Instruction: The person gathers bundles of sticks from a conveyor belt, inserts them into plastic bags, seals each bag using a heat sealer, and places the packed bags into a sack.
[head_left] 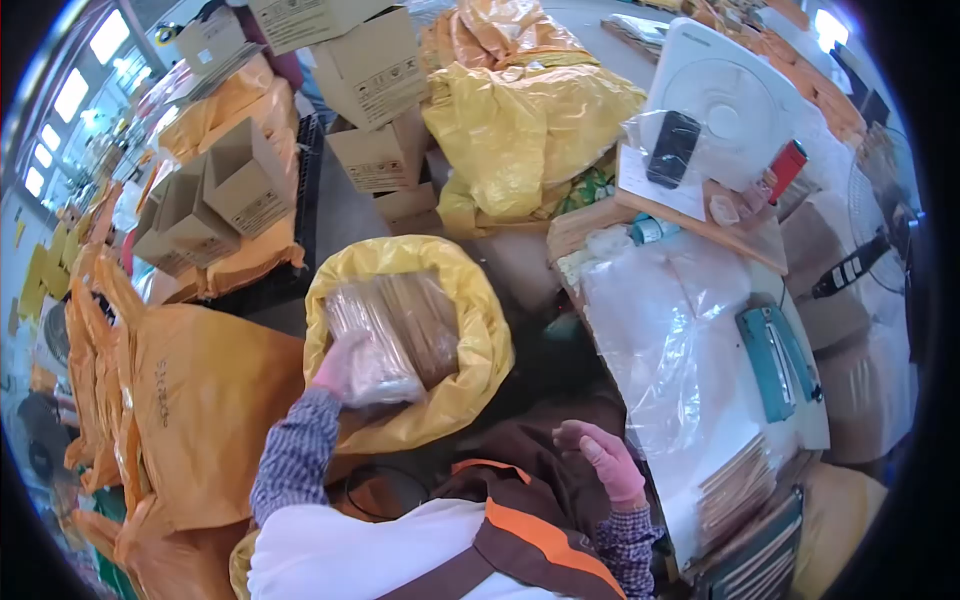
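Observation:
My left hand (345, 366), in a pink glove, reaches into an open yellow sack (482, 330) and grips the near-left side of a clear plastic-wrapped pack (375, 345); its fingertips are partly hidden and blurred. Beside that pack, inside the sack, lie more thin tan pieces in plastic (425, 325); their kind cannot be made out. My right hand (603, 460), also in pink, hovers over my lap near the worktable's edge. Its fingers are loosely bent, the thumb stands apart, and nothing shows in it.
Right, a table covered in clear plastic bags (660, 330) bears a teal sealer-like device (778, 360) and wrapped tan packs (740, 480). Behind are a phone (674, 148) and a white fan (725, 110). Orange sacks (210, 410) stand left; cardboard boxes (370, 80) and yellow sacks (520, 130) lie ahead.

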